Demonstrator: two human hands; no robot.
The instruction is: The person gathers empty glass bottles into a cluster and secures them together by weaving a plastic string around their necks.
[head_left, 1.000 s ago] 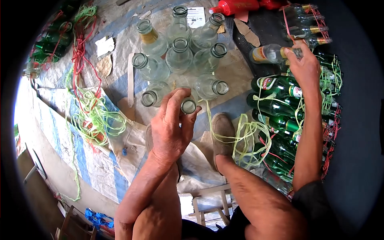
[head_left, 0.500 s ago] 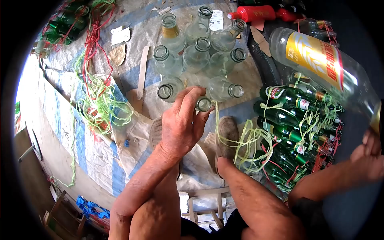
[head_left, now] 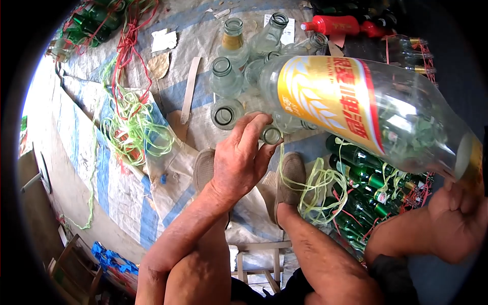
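Observation:
My left hand [head_left: 243,155] has its fingers curled round the neck of a clear glass bottle [head_left: 271,135] that stands among other upright clear bottles [head_left: 226,76]. At the right, my right hand [head_left: 460,213] grips the neck end of a large clear bottle [head_left: 417,117] with a yellow and red label [head_left: 328,96]. This bottle lies slantwise close to the camera, its base toward the upper left, and covers part of the standing group.
Tied green bottles [head_left: 361,198] lie at the right, beside loose green twine [head_left: 323,190]. More twine [head_left: 137,127] and red string [head_left: 127,46] lie left. Red bottles [head_left: 335,25] are at the top. My shoes [head_left: 291,178] rest on the striped sheet [head_left: 122,203].
The large labelled bottle has moved left and slightly down, over the standing bottles, with my right hand following. My left hand stays at the same bottle; the view has shifted slightly.

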